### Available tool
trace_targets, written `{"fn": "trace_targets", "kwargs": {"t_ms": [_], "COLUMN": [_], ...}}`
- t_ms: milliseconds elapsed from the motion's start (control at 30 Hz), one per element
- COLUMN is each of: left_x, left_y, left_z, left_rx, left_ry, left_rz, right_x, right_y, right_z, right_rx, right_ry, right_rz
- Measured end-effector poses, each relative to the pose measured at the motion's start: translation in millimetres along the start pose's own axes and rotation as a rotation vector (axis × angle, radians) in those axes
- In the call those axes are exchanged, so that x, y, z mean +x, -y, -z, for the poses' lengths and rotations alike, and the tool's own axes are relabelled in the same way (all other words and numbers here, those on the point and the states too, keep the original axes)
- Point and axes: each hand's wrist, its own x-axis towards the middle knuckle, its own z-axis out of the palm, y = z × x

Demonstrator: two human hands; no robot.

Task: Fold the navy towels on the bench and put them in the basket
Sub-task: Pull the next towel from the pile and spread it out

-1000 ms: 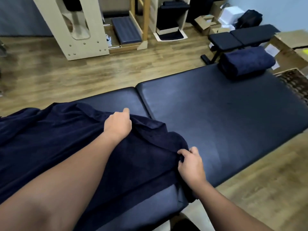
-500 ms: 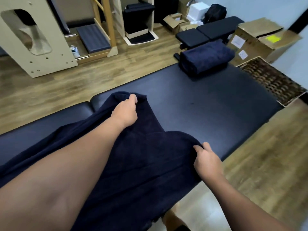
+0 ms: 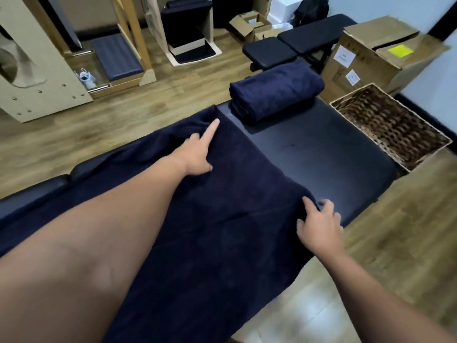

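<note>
The bench [image 3: 309, 154] carries one towel [image 3: 210, 219] spread flat from center toward 8 o'clock, not yet folded. A folded stack [image 3: 274, 95] sits at 1 o'clock, not yet in the basket. The basket [image 3: 393, 125], at 2 o'clock beside the bench, appears empty. The left hand [image 3: 197, 152] lies on the towel, forefinger straight; the right hand [image 3: 319, 224] pinches the near corner.

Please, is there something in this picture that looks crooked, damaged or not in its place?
Nothing looks damaged or spilled. The spread navy towel lies askew on the bench, with its near edge hanging over the side and its far corner bunched by the left hand. The folded towel is neat; the wicker basket looks empty.
</note>
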Motion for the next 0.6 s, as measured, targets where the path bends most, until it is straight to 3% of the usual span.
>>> {"fn": "trace_targets", "kwargs": {"t_ms": [100, 200, 333, 600], "left_x": [-5.5, -22.6, -50.2, -90.9], "left_y": [5.9, 15.2, 36.1, 88.5], "left_z": [-27.0, -49.9, -69.2, -62.5], "left_rx": [0.12, 0.289, 0.313, 0.24], "left_ry": [0.146, 0.145, 0.172, 0.02], "left_rz": [0.036, 0.018, 0.102, 0.218], "right_x": [0.0, -17.5, -47.5, -45.1], "right_y": [2.5, 7.9, 21.8, 109.1], "right_z": [-7.0, -22.6, -34.8, -27.8], "right_rx": [-0.122, -0.129, -0.223, -0.093], "right_ry": [0.09, 0.159, 0.181, 0.305], "right_rz": [0.033, 0.123, 0.117, 0.343]}}
